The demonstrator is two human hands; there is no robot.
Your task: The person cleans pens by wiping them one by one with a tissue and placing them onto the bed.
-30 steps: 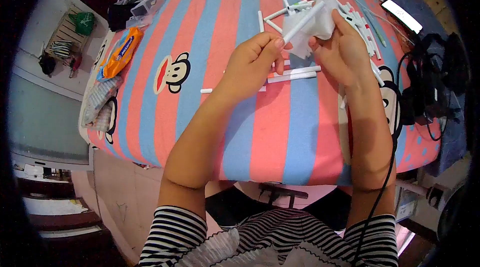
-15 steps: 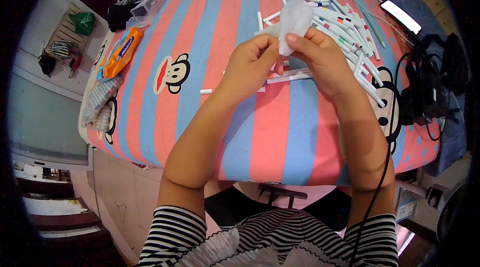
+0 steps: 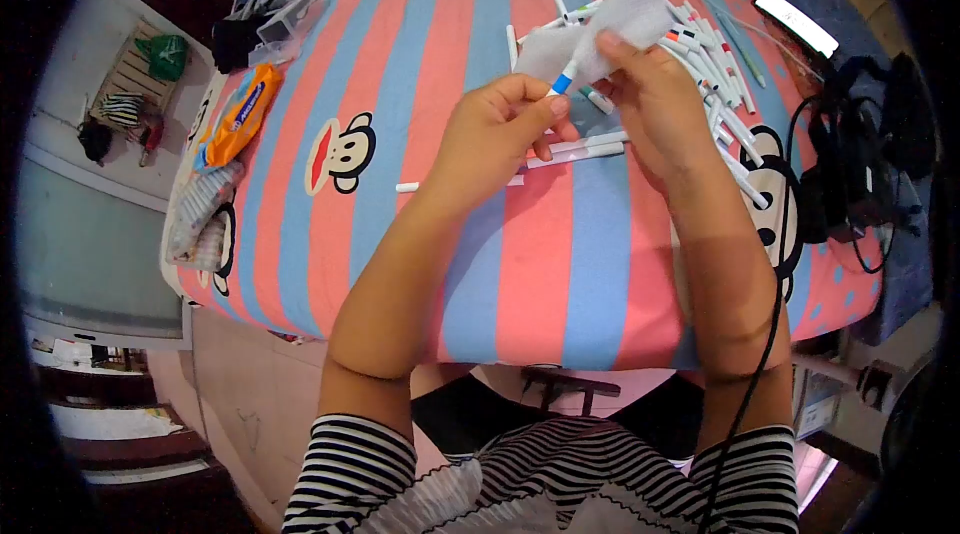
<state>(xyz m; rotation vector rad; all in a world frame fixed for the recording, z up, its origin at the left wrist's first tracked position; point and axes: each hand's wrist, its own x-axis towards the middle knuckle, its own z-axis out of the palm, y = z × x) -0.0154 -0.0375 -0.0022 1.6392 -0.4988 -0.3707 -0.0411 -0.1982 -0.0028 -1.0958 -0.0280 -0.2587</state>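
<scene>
My left hand [image 3: 505, 129] is closed around a white marker pen [image 3: 563, 83] with a blue band, its end pointing up and to the right. A thin white wipe [image 3: 643, 14] is pinched in my right hand [image 3: 655, 99], and it spreads out over the marker's upper end. Whether the wipe touches the pen's tip cannot be made out. Behind and right of my hands lies a heap of white markers [image 3: 735, 84] with coloured bands, partly covered by the wipe and my right hand. Below my fingers, a few loose markers [image 3: 585, 153] rest on the striped bedspread [image 3: 530, 274].
An orange and blue wipes packet [image 3: 245, 116] lies at the bed's left edge, above a checked cloth [image 3: 205, 204]. A lit phone [image 3: 797, 24] with a white cable sits at the upper right. Black straps and cords [image 3: 850, 164] are at the right. A clear plastic box [image 3: 285, 31] stands upper left.
My right hand has moved slightly right and up with the wipe, which has opened out wider. The marker's blue band now shows between my hands.
</scene>
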